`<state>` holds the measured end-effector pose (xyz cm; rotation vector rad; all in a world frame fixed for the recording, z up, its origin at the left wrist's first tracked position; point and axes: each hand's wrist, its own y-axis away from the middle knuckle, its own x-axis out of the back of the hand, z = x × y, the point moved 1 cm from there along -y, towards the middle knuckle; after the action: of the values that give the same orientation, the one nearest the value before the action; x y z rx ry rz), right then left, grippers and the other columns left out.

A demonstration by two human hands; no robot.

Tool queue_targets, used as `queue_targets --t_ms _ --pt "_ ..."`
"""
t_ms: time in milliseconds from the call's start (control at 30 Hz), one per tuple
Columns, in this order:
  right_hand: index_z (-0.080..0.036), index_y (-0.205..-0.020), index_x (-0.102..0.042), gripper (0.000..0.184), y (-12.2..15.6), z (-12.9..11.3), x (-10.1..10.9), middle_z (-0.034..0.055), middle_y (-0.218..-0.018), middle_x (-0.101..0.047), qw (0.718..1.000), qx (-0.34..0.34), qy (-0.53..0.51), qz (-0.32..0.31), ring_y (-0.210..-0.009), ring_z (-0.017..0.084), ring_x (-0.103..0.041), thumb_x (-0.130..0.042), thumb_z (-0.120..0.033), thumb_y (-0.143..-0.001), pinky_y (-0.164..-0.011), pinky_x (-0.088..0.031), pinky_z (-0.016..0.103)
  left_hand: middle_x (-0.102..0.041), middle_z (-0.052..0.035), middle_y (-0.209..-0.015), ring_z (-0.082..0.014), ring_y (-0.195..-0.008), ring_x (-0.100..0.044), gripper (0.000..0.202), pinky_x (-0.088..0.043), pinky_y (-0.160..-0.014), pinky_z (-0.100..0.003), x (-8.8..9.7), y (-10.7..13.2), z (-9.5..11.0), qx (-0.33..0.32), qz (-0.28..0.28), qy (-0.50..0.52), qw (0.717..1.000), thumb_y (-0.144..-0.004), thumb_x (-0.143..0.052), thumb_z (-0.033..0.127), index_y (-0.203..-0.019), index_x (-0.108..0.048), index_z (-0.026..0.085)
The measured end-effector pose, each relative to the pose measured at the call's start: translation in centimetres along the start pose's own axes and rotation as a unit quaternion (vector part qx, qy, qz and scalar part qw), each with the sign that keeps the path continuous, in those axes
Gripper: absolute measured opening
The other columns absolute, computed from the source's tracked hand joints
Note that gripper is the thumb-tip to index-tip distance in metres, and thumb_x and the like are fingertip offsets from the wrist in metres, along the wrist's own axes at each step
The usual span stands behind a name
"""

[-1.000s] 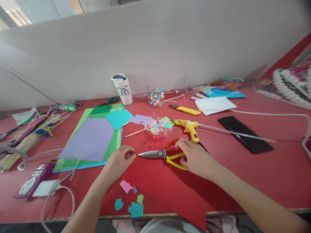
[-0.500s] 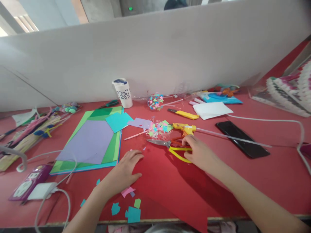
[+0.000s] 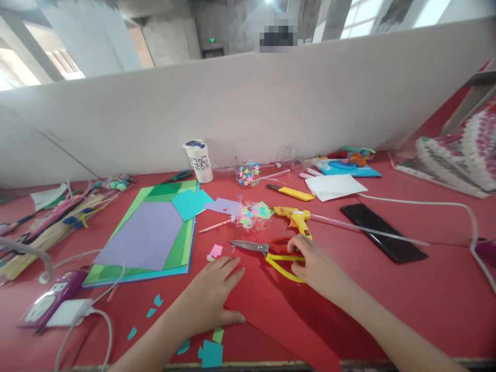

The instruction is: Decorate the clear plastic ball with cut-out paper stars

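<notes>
My left hand (image 3: 211, 297) lies flat and open on a sheet of red paper (image 3: 271, 315) spread over the red table. My right hand (image 3: 313, 261) has its fingers curled around the yellow and red handles of a pair of scissors (image 3: 267, 250). The scissors rest on the table with their metal blades pointing left. Just beyond them a yellow glue gun (image 3: 296, 217) lies on its side, next to a small heap of coloured paper stars (image 3: 251, 213).
A stack of green, purple and teal paper sheets (image 3: 151, 232) lies at the left. A black phone (image 3: 383, 232), a yellow utility knife (image 3: 292, 192), white paper (image 3: 335, 186) and a white cup (image 3: 199, 160) sit farther back. Cables and a power strip (image 3: 50, 302) are at the near left. Paper scraps (image 3: 211, 354) lie by the front edge.
My left hand has opened and slid down flat onto the red paper. My right hand stays on the scissors' handles. The view has tilted upward.
</notes>
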<state>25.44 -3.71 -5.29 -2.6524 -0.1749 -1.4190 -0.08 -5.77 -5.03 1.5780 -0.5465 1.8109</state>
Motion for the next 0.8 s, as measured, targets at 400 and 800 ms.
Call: queue_targets --t_ms 400,800 --pt "-0.024 -0.075 -0.04 0.018 1.6 0.0 3.3 0.0012 -0.079 -0.054 0.995 0.014 -0.056 0.078 -0.074 0.02 -0.054 -0.047 -0.013 -0.064 -0.066 -0.042 0.03 -0.071 -0.0075 -0.095 -0.0213 -0.089 -0.065 0.026 -0.048 -0.082 -0.032 4.5 2.5 -0.7 -0.006 0.169 0.099 0.98 -0.085 -0.044 0.018 -0.096 -0.066 0.024" --pt "-0.023 -0.073 -0.046 0.016 6.2 2.4 7.7 0.001 -0.069 -0.055 0.972 -0.034 -0.107 0.207 -0.062 0.021 -0.055 -0.051 -0.027 -0.058 -0.058 -0.043 0.033 -0.063 0.0022 -0.08 -0.0168 -0.078 -0.059 0.018 -0.044 -0.071 -0.027 9.7 4.9 -4.7 0.122 0.413 0.332 0.839 -0.073 -0.059 0.035 -0.085 -0.057 0.022"
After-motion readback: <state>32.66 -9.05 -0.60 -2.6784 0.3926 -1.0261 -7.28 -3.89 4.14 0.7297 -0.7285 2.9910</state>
